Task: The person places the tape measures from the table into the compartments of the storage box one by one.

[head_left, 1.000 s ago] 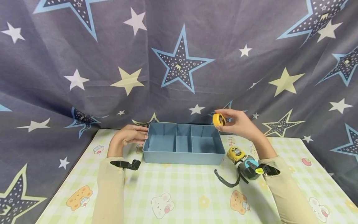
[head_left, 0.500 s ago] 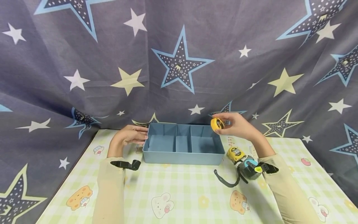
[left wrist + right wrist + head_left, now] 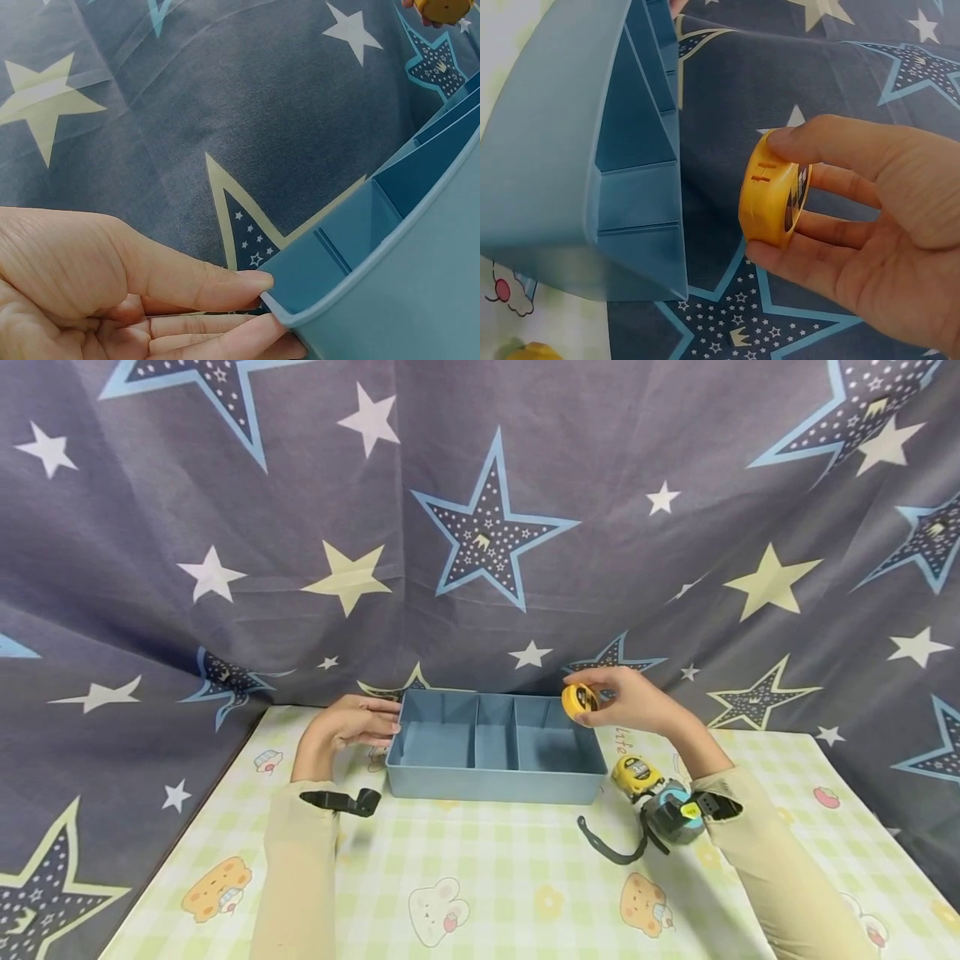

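My right hand (image 3: 628,697) pinches a small yellow tape measure (image 3: 577,701) between thumb and fingers, over the back right corner of a blue divided box (image 3: 495,784). In the right wrist view this tape measure (image 3: 767,196) is tilted on edge, its dark label facing the palm. At the box's left end is my left hand (image 3: 354,722). The left wrist view has its thumb (image 3: 244,283) and fingertips on either side of the rim corner, gripping the wall. Three compartments show inside the box, with nothing in them.
Right of the box lie a second yellow tape measure (image 3: 636,773) and a larger black and teal one (image 3: 672,812) with a black wrist strap (image 3: 617,855). A star-patterned curtain (image 3: 480,635) hangs right behind the box. A checked cloth (image 3: 375,893) covers the table.
My right hand has carried the yellow tape measure slightly left and down, from beside the box's right rim to over its back right corner. The left hand keeps its place on the box.
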The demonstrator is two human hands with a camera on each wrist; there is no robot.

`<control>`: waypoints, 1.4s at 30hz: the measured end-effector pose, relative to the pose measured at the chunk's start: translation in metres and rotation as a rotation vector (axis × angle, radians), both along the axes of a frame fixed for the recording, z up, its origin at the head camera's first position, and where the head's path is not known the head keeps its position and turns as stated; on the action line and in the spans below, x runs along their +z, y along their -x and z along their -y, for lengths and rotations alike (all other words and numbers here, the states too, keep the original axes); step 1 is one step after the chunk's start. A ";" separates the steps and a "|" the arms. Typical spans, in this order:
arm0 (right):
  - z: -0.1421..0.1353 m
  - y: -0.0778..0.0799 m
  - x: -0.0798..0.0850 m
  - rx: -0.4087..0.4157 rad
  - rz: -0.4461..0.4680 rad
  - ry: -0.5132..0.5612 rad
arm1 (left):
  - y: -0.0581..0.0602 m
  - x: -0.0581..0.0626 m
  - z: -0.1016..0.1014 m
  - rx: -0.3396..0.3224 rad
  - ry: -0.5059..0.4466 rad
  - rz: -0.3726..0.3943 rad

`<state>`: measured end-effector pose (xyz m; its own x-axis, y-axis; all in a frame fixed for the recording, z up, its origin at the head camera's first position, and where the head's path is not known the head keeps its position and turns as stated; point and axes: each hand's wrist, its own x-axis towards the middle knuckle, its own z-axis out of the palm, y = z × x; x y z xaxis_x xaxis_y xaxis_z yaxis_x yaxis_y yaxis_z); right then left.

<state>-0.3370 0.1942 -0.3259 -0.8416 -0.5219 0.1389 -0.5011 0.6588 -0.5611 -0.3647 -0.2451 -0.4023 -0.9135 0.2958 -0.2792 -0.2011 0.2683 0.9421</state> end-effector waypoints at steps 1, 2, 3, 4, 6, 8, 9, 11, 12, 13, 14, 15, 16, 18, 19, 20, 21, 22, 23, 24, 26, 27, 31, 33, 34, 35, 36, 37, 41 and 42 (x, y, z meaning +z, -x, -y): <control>0.000 0.001 0.000 0.000 -0.007 -0.017 | 0.000 0.000 0.000 0.003 0.000 0.002; 0.001 0.001 0.000 0.000 -0.011 -0.030 | 0.000 0.001 -0.001 0.002 -0.001 0.003; 0.001 0.002 0.000 0.000 -0.017 -0.044 | 0.000 0.001 -0.001 0.006 -0.001 0.005; 0.002 0.002 0.000 0.000 -0.021 -0.055 | 0.000 0.001 -0.001 0.001 0.001 0.002; 0.003 0.003 0.001 0.001 -0.023 -0.069 | 0.000 0.001 -0.002 -0.003 0.001 0.001; 0.005 0.003 0.002 0.004 -0.023 -0.082 | 0.000 0.001 -0.002 0.002 0.001 0.002; 0.006 0.004 0.003 0.005 -0.020 -0.087 | 0.000 0.000 -0.002 0.003 0.001 0.002; 0.007 0.005 0.003 0.007 -0.010 -0.096 | 0.000 0.000 -0.001 0.001 0.001 0.000; 0.007 0.006 0.003 0.009 -0.002 -0.101 | 0.000 0.000 -0.001 0.002 -0.001 0.001; 0.007 0.007 0.003 0.009 0.005 -0.106 | 0.001 -0.001 -0.001 0.003 -0.002 0.003; 0.008 0.007 0.004 0.010 0.016 -0.109 | 0.001 -0.001 -0.001 -0.001 -0.002 0.001; 0.008 0.008 0.004 0.013 0.025 -0.113 | 0.001 -0.001 -0.001 0.000 -0.003 0.003; 0.008 0.008 0.004 0.017 0.031 -0.117 | 0.001 -0.002 -0.001 -0.001 -0.003 0.004; 0.008 0.009 0.005 0.025 0.041 -0.126 | 0.002 -0.002 -0.001 -0.004 -0.004 0.004; 0.008 0.009 0.005 0.029 0.042 -0.132 | 0.002 -0.002 -0.001 -0.001 -0.003 0.006; 0.009 0.010 0.005 0.034 0.042 -0.138 | 0.002 -0.002 -0.001 0.001 -0.002 0.008; 0.009 0.010 0.006 0.039 0.039 -0.146 | 0.002 -0.002 -0.001 0.002 -0.001 0.008; 0.010 0.011 0.006 0.044 0.037 -0.152 | 0.002 -0.002 -0.001 0.002 0.000 0.007; 0.010 0.011 0.007 0.051 0.034 -0.159 | 0.002 -0.002 -0.001 0.002 0.002 0.006; 0.011 0.011 0.007 0.057 0.031 -0.166 | 0.002 -0.003 -0.001 0.004 0.005 0.005; 0.012 0.012 0.008 0.069 0.030 -0.180 | 0.002 -0.003 0.000 0.003 0.008 0.002; 0.012 0.012 0.008 0.074 0.033 -0.187 | 0.002 -0.003 0.000 0.001 0.008 -0.001; 0.015 0.013 0.010 0.094 0.061 -0.209 | 0.003 -0.004 0.001 -0.001 0.003 -0.004; 0.016 0.012 0.011 0.103 0.076 -0.218 | 0.003 -0.004 0.001 0.000 0.000 -0.002; 0.017 0.012 0.012 0.107 0.081 -0.222 | 0.003 -0.004 0.001 -0.005 0.001 -0.005; 0.018 0.012 0.012 0.109 0.084 -0.225 | 0.003 -0.004 0.001 -0.008 0.002 -0.008; 0.019 0.012 0.013 0.110 0.085 -0.231 | 0.003 -0.004 0.001 -0.007 0.002 -0.007; 0.019 0.012 0.013 0.112 0.088 -0.235 | 0.003 -0.003 0.001 -0.008 0.001 -0.006; 0.022 0.015 0.011 0.112 0.096 -0.261 | 0.003 -0.003 0.001 -0.009 -0.002 0.001; 0.022 0.016 0.010 0.111 0.101 -0.268 | 0.003 -0.003 0.001 -0.008 -0.004 0.003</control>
